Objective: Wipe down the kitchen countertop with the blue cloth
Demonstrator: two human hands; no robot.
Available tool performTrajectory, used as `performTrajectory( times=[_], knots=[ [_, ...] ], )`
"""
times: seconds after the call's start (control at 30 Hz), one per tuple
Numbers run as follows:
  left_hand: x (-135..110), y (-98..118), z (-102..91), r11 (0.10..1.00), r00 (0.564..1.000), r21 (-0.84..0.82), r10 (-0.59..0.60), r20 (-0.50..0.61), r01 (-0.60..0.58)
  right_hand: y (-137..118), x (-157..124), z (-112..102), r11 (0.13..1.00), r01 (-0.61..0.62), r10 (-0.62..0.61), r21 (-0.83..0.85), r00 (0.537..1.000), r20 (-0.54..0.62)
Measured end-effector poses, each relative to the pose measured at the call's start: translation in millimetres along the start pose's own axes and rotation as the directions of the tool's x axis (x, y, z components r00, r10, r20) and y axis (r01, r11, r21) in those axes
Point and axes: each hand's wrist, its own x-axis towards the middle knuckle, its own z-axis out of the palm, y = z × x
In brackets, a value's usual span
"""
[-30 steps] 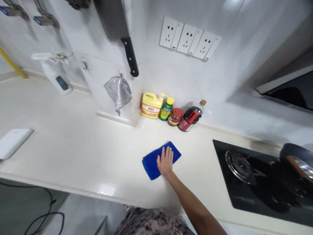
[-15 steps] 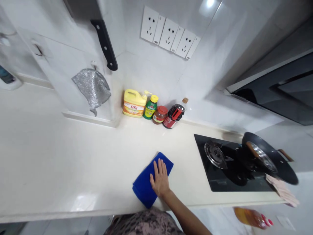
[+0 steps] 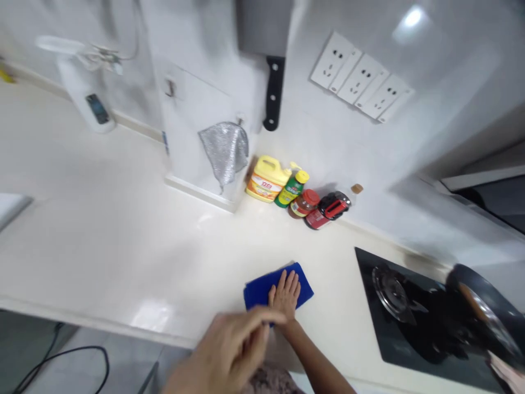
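Blue cloth [image 3: 262,289] lies folded on our pale countertop [image 3: 123,246], near the front edge and left of the black hob [image 3: 410,306]. Our right hand [image 3: 284,295] presses flat on its right half, fingers spread and pointing away from us, gripping nothing. The cloth's long axis runs left to right, tilted slightly. Our left hand [image 3: 223,353] hovers blurred close to the camera, fingers loosely drawn together, holding nothing that we can make out; it covers the cloth's near edge.
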Motion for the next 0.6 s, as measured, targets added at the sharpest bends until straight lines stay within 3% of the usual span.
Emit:
performTrajectory(
  times=[0.07, 0.13, 0.3, 0.4, 0.5, 0.6],
  knots=[
    [5, -28, -21.4, 0.985, 0.997, 0.172, -0.001, -0.082, 0.015, -21, 10, 1, 1.0, 0.029, -0.029, -0.008, 1.0, 0.0],
    [2, -65, -42.7, 0.933, 0.971, 0.351, 0.008, -0.238, 0.079, -40, 19, 1, 0.995, 0.097, -0.097, 0.003, 0.995, 0.003],
    [-28, -146, -88.4, 0.874, 0.88, 0.419, -0.022, -0.474, 0.247, -94, 42, -7, 0.933, 0.359, -0.359, 0.004, 0.933, 0.034],
    [-37, -165, -101.1, 0.826, 0.824, 0.453, -0.024, -0.566, 0.335, -134, 60, -18, 0.858, 0.513, -0.513, 0.021, 0.857, 0.05],
    [-35, -171, -101.3, 0.781, 0.768, 0.461, -0.037, -0.639, 0.421, -178, 81, -30, 0.791, 0.609, -0.611, 0.052, 0.789, 0.065],
    [-32, -175, -97.4, 0.77, 0.746, 0.466, -0.018, -0.666, 0.435, -223, 100, -40, 0.736, 0.672, -0.676, 0.08, 0.734, 0.062]
  ],
)
